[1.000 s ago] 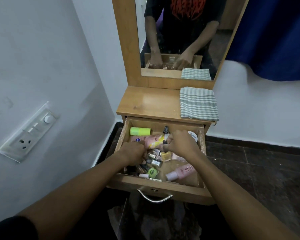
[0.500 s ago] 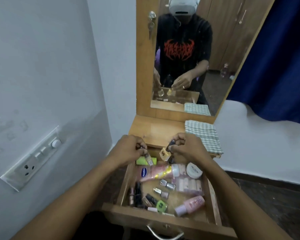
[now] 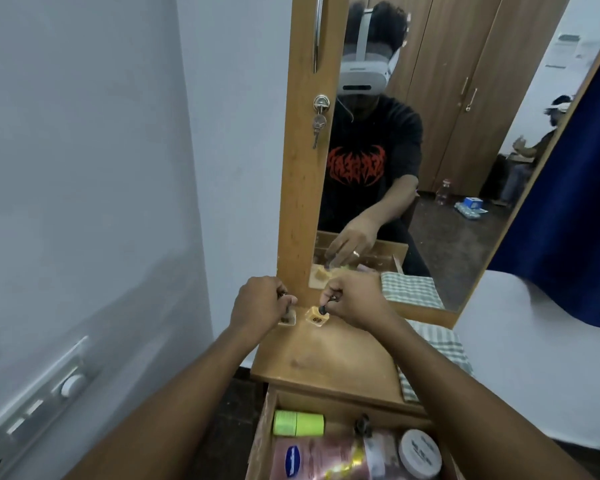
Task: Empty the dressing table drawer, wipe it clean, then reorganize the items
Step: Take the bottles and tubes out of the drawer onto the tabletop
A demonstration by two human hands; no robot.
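Both my hands are at the back of the wooden dressing tabletop [image 3: 329, 355], just before the mirror frame. My left hand [image 3: 258, 304] pinches the dark cap of a small clear bottle [image 3: 287, 318] that touches the tabletop. My right hand [image 3: 355, 299] pinches the black cap of a small square yellow bottle [image 3: 316, 318], also resting on the top. Below, the open drawer [image 3: 262, 431] holds a green tube [image 3: 298, 423], a pink lotion tube [image 3: 323, 460], a white round jar [image 3: 419, 453] and a small dark-capped bottle [image 3: 362, 423]. The drawer's front half is out of view.
A green-and-white checked cloth [image 3: 440, 348] lies folded on the right of the tabletop. The tall mirror [image 3: 430, 133] reflects me and a second person. A switch panel [image 3: 45, 393] is on the left wall; a blue curtain [image 3: 575, 209] hangs at right.
Both hands lifted out of the drawer with a small bottle each, moved up and back, and now hold them down on the tabletop. The view tilted upward.
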